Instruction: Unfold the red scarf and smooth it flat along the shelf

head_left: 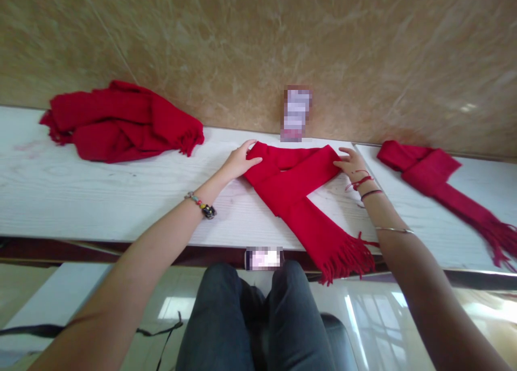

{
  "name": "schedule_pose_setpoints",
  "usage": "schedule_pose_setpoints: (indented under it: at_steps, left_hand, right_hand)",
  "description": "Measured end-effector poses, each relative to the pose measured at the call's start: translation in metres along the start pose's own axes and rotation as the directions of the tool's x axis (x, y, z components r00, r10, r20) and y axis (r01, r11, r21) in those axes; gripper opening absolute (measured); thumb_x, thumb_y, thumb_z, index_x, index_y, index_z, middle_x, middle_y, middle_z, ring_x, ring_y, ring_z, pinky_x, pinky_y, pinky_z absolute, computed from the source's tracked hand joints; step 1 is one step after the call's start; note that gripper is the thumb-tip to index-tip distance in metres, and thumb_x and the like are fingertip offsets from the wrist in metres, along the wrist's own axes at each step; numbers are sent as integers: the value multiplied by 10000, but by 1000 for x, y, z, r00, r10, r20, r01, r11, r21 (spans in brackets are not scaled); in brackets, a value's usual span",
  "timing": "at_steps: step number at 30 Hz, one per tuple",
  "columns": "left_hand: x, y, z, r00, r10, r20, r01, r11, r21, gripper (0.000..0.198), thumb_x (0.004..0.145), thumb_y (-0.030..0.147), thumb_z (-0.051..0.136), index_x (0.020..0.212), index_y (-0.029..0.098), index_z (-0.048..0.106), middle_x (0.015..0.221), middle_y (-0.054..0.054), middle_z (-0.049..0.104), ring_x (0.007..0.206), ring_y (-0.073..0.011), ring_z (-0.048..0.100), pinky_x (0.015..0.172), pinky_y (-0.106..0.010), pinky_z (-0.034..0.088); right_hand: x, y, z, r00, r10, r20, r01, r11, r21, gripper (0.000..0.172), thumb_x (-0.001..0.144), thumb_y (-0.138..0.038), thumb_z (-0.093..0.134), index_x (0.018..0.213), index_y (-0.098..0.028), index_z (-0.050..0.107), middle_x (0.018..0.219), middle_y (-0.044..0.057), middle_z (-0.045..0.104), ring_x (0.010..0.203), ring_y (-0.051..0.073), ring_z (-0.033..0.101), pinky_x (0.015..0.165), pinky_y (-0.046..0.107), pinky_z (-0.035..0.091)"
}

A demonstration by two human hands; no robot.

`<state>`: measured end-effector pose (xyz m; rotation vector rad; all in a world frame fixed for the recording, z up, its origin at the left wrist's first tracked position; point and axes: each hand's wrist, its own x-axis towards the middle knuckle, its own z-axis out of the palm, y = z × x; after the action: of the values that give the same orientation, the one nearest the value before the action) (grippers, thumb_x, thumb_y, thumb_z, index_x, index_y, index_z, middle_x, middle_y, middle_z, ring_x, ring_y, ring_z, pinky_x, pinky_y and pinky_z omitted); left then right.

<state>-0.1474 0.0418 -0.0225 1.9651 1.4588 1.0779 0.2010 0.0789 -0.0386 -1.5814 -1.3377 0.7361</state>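
Observation:
A red fringed scarf point(301, 190) lies folded on the white wooden table point(100, 193) in front of me, with its fringed end hanging over the near edge. My left hand point(239, 160) rests flat on the scarf's left folded corner. My right hand point(351, 163) presses on its right corner, fingers spread. Neither hand grips anything.
A crumpled heap of red scarves point(121, 120) lies at the table's back left. Another folded red scarf point(438, 180) lies at the right, its fringe near the edge. A small blurred object point(296, 114) stands against the marble wall. My knees are below the table's near edge.

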Motion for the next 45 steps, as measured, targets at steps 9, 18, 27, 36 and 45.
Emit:
schedule_pose_setpoints:
  at_steps: [9,18,27,36,45]
  left_hand:
    - [-7,18,4,998,-22,-53,27,995,93,677,776,219,630,1392,153,357,1082,-92,647,936,-182,603,869,-307,453]
    - [-6,13,-7,991,-116,69,94,959,269,676,839,484,513,1430,211,328,1186,-91,616,1076,-224,582,961,-364,406]
    - [-18,25,-1,969,-32,247,-101,856,507,798,723,601,620,1408,265,386,1546,-114,158,1391,-360,211,1104,-489,215]
    - [-30,36,9,864,-88,495,-221,819,530,757,869,583,382,1484,186,191,1569,-115,23,1434,-290,-27,1119,-536,62]
    - [-17,17,6,965,8,262,-94,943,320,893,727,517,612,1454,132,263,1530,-185,207,1403,-292,217,1127,-404,208]
  right_hand:
    - [4,4,-32,998,-4,56,-4,991,137,498,551,-44,660,1024,-198,632,713,-23,654,687,160,634,765,373,532]
    - [3,4,-20,999,3,47,11,949,-315,494,712,-195,642,1191,-83,600,840,85,704,754,178,642,782,335,512]
    - [-7,-6,-27,990,-140,14,131,875,-467,418,783,-284,569,1159,-112,632,1054,129,684,999,254,625,904,410,486]
    - [-38,-12,9,813,-328,481,582,494,-646,543,911,-440,378,1422,-254,374,1500,82,331,1392,324,222,1063,629,212]
    - [-14,3,-9,964,-257,65,255,832,-493,639,764,-345,602,1349,-122,469,1280,179,561,1210,300,500,1020,461,395]
